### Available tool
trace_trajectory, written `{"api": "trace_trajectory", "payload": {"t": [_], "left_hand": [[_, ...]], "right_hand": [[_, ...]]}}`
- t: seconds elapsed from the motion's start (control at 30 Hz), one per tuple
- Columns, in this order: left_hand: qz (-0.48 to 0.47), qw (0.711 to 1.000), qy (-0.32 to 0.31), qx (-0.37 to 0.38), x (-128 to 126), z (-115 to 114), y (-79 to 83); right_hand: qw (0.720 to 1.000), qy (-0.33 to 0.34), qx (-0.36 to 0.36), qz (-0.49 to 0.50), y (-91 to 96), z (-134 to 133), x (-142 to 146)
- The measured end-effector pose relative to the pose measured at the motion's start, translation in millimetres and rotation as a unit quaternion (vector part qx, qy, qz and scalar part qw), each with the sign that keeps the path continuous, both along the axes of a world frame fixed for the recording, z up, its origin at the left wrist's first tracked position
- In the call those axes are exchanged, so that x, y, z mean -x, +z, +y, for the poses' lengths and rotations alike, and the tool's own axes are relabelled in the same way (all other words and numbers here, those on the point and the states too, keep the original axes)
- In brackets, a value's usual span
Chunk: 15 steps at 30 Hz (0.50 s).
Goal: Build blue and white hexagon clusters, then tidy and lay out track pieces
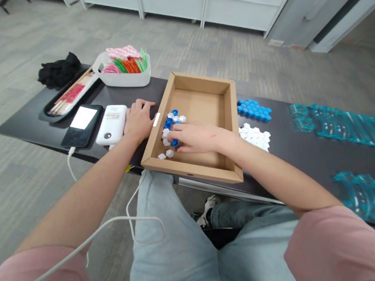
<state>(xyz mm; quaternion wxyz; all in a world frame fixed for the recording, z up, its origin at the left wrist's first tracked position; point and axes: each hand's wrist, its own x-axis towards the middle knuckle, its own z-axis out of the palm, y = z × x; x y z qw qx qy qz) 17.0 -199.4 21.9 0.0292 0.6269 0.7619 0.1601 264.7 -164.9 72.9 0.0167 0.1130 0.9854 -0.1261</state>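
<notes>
A shallow cardboard box sits at the table's front edge. Along its left side lie loose white hexagonal pieces and blue hexagonal pieces. My right hand reaches into the box, with thumb and fingers around a blue hexagonal piece; its fingertips are partly hidden among the pieces. My left hand rests on the table just outside the box's left wall, fingers spread and holding nothing. Right of the box are a block of joined blue hexagons and a block of white hexagons, partly behind my right forearm.
Left on the dark table are a white power bank, a phone with a cable, a tray of sticks, a white basket and black cloth. Teal plastic strips lie at right.
</notes>
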Motion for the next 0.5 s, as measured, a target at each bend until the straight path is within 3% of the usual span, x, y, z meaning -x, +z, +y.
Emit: {"api": "trace_trajectory", "payload": {"t": [0.13, 0.27, 0.4, 0.5], "left_hand": [[-0.007, 1.0, -0.001, 0.011, -2.7, -1.3, 5.1], [-0.01, 1.0, 0.0, 0.017, -1.9, -2.5, 6.3], [-0.005, 1.0, 0.004, 0.029, -2.0, -3.7, 10.0], [0.002, 0.999, 0.003, 0.054, -4.3, -5.7, 17.7]], "right_hand": [[0.999, -0.004, 0.031, 0.01, -0.9, 0.4, -2.2], [0.99, -0.024, 0.087, 0.107, 18.6, 18.8, -30.8], [0.951, -0.152, 0.066, 0.259, 31.3, 67.3, -104.7], [0.888, -0.293, 0.068, 0.349, 20.2, 114.2, -174.4]]}}
